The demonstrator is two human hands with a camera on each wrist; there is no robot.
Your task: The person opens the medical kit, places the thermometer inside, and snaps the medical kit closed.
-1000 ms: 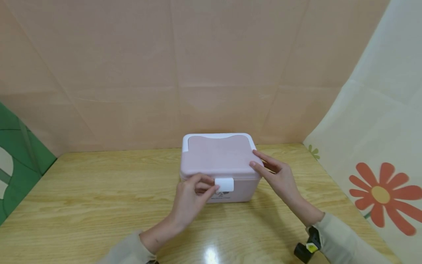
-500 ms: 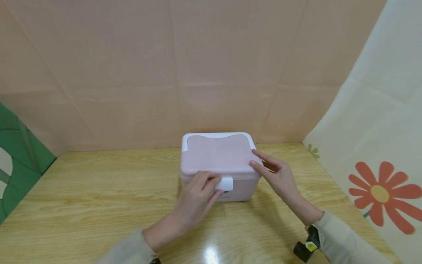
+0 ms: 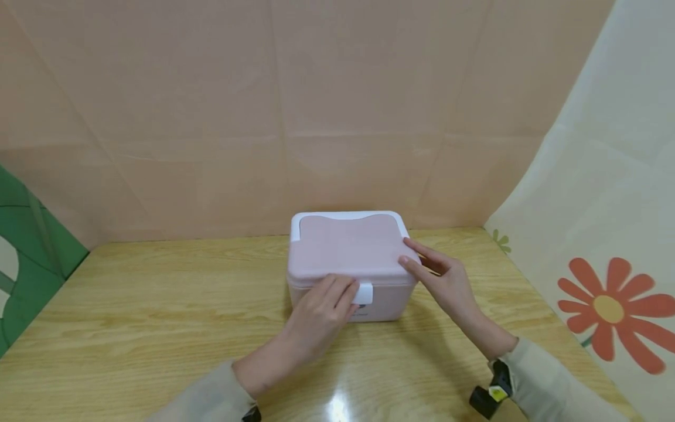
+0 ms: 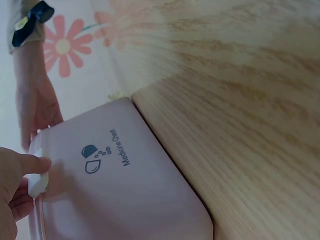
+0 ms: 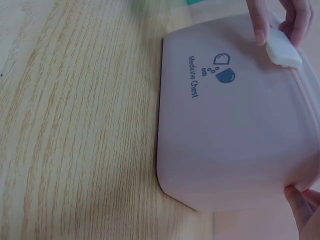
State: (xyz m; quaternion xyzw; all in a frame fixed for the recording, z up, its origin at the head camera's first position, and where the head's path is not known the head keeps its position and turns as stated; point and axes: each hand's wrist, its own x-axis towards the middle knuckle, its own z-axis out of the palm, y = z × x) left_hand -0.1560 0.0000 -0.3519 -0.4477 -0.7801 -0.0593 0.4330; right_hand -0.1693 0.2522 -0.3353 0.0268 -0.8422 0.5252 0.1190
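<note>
A pale pink medicine chest (image 3: 345,246) with a white-rimmed lid stands on the table, its lid down. My left hand (image 3: 316,319) pinches the white latch (image 3: 365,294) at the front; in the left wrist view the thumb lies on the outer face of the latch (image 4: 38,186) and the fingers are on its other side. My right hand (image 3: 450,290) rests thumb and fingertips, nearly straight, on the lid's right edge. A capsule picture and the words "Medicine Chest" (image 5: 193,76) show on the front in the right wrist view. The chest's inside is hidden.
The wood-grain table (image 3: 174,305) stretches out on both sides of the chest. A beige cloth (image 3: 337,117) hangs close behind. On the right hangs a white cloth with a red flower (image 3: 609,310), and on the left a green one (image 3: 37,246).
My left hand has shifted slightly right along the latch, and its fingers have come up over the latch's top. The right hand and the chest have stayed put.
</note>
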